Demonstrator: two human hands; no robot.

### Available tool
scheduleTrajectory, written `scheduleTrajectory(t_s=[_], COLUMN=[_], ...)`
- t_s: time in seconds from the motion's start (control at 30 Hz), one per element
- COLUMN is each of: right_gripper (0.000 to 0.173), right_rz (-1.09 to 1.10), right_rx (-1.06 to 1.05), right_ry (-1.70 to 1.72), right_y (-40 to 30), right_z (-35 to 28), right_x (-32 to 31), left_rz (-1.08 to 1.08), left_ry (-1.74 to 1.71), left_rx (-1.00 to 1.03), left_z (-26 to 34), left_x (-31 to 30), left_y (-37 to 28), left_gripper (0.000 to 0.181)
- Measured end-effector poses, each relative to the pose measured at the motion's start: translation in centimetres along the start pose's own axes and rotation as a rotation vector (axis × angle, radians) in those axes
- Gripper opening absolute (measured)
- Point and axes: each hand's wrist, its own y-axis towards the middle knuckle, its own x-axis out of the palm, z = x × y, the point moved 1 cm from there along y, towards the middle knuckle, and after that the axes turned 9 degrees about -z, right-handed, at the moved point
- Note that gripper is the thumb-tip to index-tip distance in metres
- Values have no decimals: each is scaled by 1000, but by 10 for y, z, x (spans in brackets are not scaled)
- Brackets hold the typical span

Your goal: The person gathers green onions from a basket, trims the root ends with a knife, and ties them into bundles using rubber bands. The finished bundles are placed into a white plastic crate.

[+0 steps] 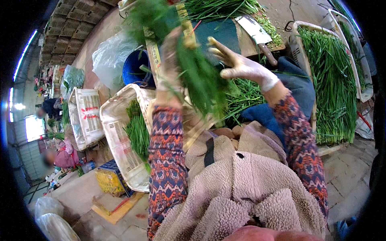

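A bunch of long green leaves (202, 78), probably garlic chives, is blurred in front of me. Around its middle my gloved left hand (171, 57) is closed, and leaves stick out above and below it. To the right, my gloved right hand (245, 64) has its fingers spread with nothing in them. Beyond it a cleaver (254, 28) with a wooden handle lies on the board (242, 37), beside pale cut stem ends (269, 30). Loose green leaves (245, 90) lie below my right hand, near my lap. A dark green mat (224, 36) covers part of the work surface.
At the right, white plastic crates hold upright green leaves (328, 81). A white crate (116, 135) with more leaves stands at my left. Behind it are a blue bucket (135, 67) and a clear plastic bag (111, 54). A yellow box (110, 179) sits on the floor. People (64, 153) are at far left.
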Motion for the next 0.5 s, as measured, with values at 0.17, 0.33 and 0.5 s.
scheduleTrajectory(t_s=[0.17,0.33,0.5], right_gripper=[51,38,49], right_rz=[409,354,424], right_rx=[289,107,-150], right_ry=[598,1223,1190], right_y=[-6,-36,-22], right_z=[22,50,68], right_x=[15,22,11], left_rz=[152,59,-140], left_ry=[70,-11,13], left_rx=[-38,-393,-769], left_z=[-54,-73,-83], left_x=[70,12,-47], left_y=[32,26,-49], left_gripper=[61,92,77])
